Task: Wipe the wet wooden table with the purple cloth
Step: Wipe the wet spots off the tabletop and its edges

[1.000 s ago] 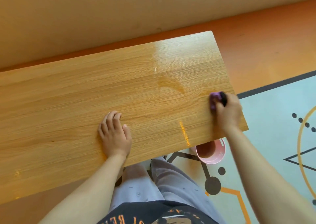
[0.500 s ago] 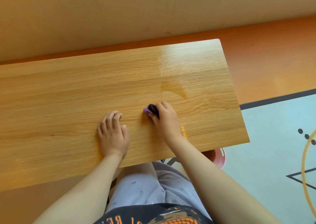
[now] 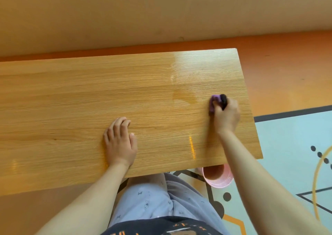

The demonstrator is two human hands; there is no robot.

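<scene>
- Moved right since half a second ago: right grip (image 3: 227,115), clutching the purple cloth (image 3: 214,102) near the right end of the wooden counter (image 3: 71,100), beside a wet patch (image 3: 183,97).
- Left grip (image 3: 120,142) lies flat, released, on the counter.

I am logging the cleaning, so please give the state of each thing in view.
wooden table, wet sheen and a damp patch on its right part
purple cloth, bunched, pressed on the table near the right end
right hand, grips the cloth
left hand, rests palm down on the table, holds nothing
pink basin, upright on the floor, partly hidden by the table
</scene>
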